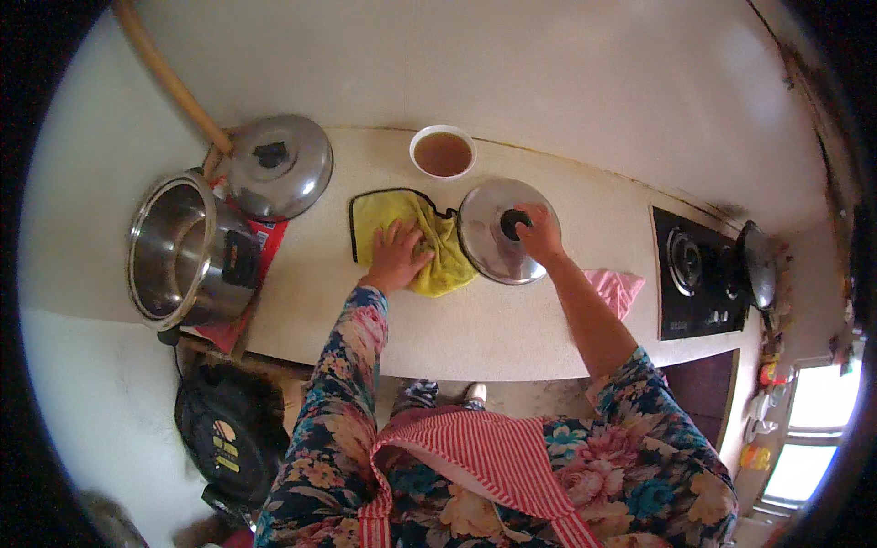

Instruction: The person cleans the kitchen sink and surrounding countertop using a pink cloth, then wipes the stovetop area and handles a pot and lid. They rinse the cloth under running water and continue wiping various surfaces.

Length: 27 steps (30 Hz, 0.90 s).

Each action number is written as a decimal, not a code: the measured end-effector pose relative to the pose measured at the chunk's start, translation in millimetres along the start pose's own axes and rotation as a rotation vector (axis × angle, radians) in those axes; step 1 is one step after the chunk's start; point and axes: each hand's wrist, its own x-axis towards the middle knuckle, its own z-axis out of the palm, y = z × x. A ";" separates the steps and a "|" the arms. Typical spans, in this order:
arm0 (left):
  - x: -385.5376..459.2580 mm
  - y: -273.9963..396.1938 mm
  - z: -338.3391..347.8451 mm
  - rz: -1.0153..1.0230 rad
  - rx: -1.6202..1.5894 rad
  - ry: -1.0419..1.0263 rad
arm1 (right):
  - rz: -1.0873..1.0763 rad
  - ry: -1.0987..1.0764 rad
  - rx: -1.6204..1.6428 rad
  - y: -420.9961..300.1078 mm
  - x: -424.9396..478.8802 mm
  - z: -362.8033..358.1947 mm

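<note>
My left hand (399, 257) rests on a yellow cloth with a dark border (384, 205), fingers apart and pressed down on it. The cloth lies rumpled on the pale countertop (438, 339). To its right my right hand (538, 233) grips the black knob (515, 225) of a round metal pot lid (486, 240). The lid's left edge meets the cloth. Behind them, near the wall, stands a white bowl (443, 130) of brown liquid. A pink cloth (619, 291) lies to the right, beyond my right forearm.
At the left stand an open steel pot (233, 301) and a second metal lid (301, 164), near a wooden handle (171, 75) and a red packet (273, 236). A black gas hob (706, 274) with a dark pan (757, 264) is at the right. A black appliance (229, 431) sits below left.
</note>
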 end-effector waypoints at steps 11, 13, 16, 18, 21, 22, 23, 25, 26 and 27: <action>-134.5 97.0 1.4 0.027 0.037 -0.110 | -0.033 -0.217 -0.231 -12.1 -1.0 -5.5; -150.4 117.3 -14.3 -0.018 -0.077 -0.183 | -0.056 -0.211 -0.234 -12.0 -3.2 -12.8; -175.2 127.4 -18.5 -0.006 -0.066 -0.177 | -0.060 -0.119 -0.108 -15.8 -9.6 -37.9; -191.8 127.6 -24.5 -0.034 -0.111 -0.231 | -0.032 -0.015 -0.018 -9.0 -22.5 -67.6; -202.2 139.1 -48.0 -0.185 -0.184 -0.276 | 0.015 0.081 0.046 25.8 -52.3 -109.5; -200.4 143.9 -53.0 -0.270 -0.240 -0.246 | 0.037 0.084 0.027 31.2 -65.3 -124.2; -200.1 148.5 -53.0 -0.349 -0.300 -0.218 | 0.065 0.143 -0.018 45.4 -80.5 -131.2; -200.2 158.4 -19.7 -0.346 -0.170 -0.042 | 0.159 0.113 -0.014 53.5 -105.4 -152.0; -192.7 168.8 -6.5 -0.319 -0.055 0.004 | 0.148 0.129 -0.059 63.8 -118.6 -156.2; -184.7 177.1 2.7 -0.291 0.061 0.050 | 0.110 0.162 -0.146 70.4 -129.9 -157.6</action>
